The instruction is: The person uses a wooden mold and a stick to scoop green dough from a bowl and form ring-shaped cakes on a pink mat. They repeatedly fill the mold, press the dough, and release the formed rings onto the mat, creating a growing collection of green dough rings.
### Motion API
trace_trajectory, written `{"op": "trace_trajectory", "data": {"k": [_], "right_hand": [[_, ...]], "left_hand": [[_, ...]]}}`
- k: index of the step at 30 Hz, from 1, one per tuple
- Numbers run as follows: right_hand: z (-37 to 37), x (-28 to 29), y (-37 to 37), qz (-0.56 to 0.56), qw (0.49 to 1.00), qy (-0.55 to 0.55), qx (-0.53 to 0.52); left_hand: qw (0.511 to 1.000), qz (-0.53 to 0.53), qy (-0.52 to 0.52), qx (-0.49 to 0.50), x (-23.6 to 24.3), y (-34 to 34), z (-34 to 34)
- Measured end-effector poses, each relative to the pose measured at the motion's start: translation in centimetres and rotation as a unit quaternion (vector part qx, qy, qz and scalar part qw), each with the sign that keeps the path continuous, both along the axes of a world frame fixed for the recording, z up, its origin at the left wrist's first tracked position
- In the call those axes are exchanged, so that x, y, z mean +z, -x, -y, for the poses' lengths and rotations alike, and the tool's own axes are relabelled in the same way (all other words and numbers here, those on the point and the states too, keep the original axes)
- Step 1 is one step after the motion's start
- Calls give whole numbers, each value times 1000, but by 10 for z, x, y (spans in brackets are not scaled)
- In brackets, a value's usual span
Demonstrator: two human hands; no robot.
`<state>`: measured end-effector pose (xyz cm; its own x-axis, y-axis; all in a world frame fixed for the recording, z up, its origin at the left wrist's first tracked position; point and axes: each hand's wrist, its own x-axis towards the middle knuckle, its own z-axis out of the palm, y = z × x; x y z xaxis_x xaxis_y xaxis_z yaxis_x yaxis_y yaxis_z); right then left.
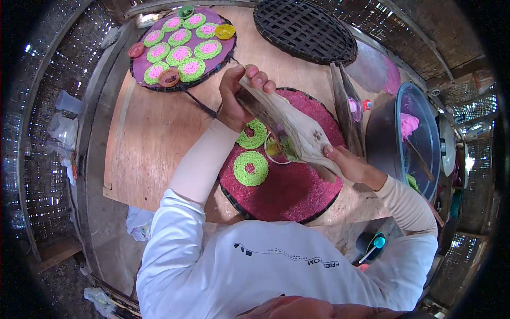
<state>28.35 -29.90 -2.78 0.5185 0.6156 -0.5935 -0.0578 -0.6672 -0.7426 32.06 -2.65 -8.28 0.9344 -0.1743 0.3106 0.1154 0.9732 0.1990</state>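
Note:
Both my hands grip a long, pale, worn wooden hand press [295,119], held slantwise above a round tray covered in red mesh [289,194]. My left hand [239,93] wraps around its far left end, and my right hand [345,164] is closed on its near right end. On the tray lie a lacy green ring of strands [251,168] and a second green ring [252,134]. Under the press, some green material [288,148] and a thin white loop [268,153] show in part; the wood hides the rest.
At the far left, a round purple tray [141,72] bears several green-and-pink lacy rounds and small coloured bowls. A dark woven tray [305,29] lies at the back. Dark wooden pieces [348,119] and a large tub [382,127] holding a pink lump [408,125] stand right.

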Motion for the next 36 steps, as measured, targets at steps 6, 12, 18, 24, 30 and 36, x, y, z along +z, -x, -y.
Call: {"op": "trace_trajectory", "data": {"k": [6,12,18,24,30,36], "right_hand": [[9,18,6,-30,996,45,-72],[15,32,1,70,990,102,-73],[4,16,-2,162,976,114,-86],[-18,5,0,172,979,85,-61],[-23,10,12,83,988,91,-93],[-1,20,15,141,977,112,-118]], "left_hand": [[997,-69,2,30,-9,2,20],[999,-20,26,-15,-13,-15,30],[999,-10,34,-13,-3,-26,15],[999,-45,11,26,5,-20,-9],[993,-114,-10,23,8,2,-10],[996,-88,-2,-14,-14,-10,10]]}}
